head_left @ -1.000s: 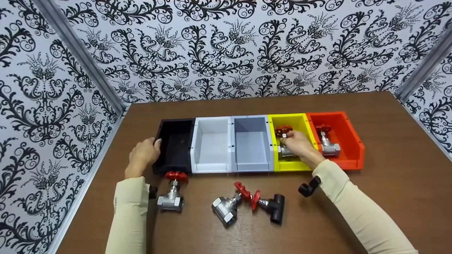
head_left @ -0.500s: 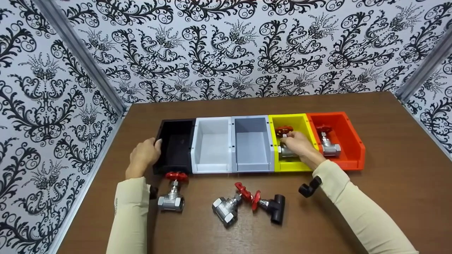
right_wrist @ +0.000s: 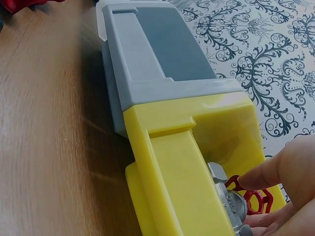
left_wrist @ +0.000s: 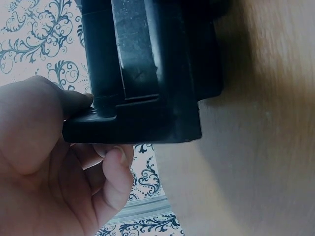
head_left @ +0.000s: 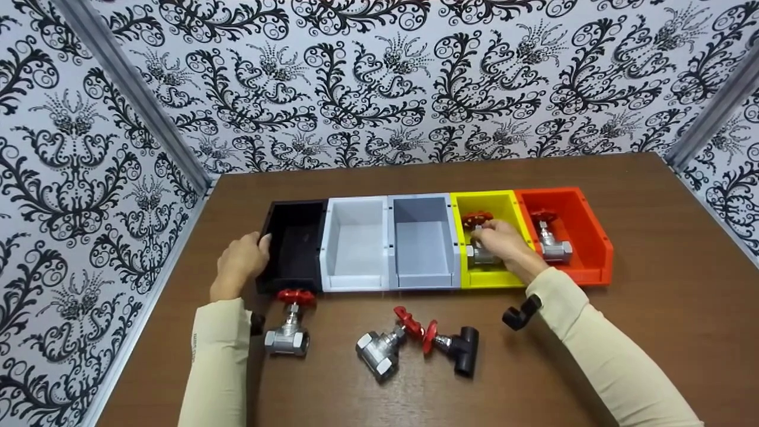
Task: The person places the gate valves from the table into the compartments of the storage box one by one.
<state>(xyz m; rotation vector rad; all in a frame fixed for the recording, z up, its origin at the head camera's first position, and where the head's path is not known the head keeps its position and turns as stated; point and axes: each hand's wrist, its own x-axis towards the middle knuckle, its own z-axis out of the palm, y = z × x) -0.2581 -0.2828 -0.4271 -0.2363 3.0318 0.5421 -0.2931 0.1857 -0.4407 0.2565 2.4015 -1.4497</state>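
Observation:
My left hand (head_left: 240,264) grips the outer side wall of the black bin (head_left: 290,282), at the left end of a row of bins. In the left wrist view, the thumb is at the inner side of that wall (left_wrist: 138,130), with the fingers curled beneath. My right hand (head_left: 504,243) reaches into the yellow bin (head_left: 492,280) and holds a metal valve (head_left: 481,255) by the neck under its red handwheel (head_left: 476,219). In the right wrist view, thumb and fingers (right_wrist: 266,174) surround the handwheel, and the silver body lies low behind the front wall. The hand hides part of the valve.
White (head_left: 359,283) and grey (head_left: 424,281) bins stand between black and yellow. The red-orange bin (head_left: 587,276) holds another valve (head_left: 554,249). In front lie two silver valves (head_left: 287,339) and a black-bodied valve (head_left: 465,351), all with red handwheels. Patterned walls (head_left: 379,77) enclose the table.
The right hand and wrist have shifted very slightly within the yellow bin. The left hand, bins and valves on the table look the same.

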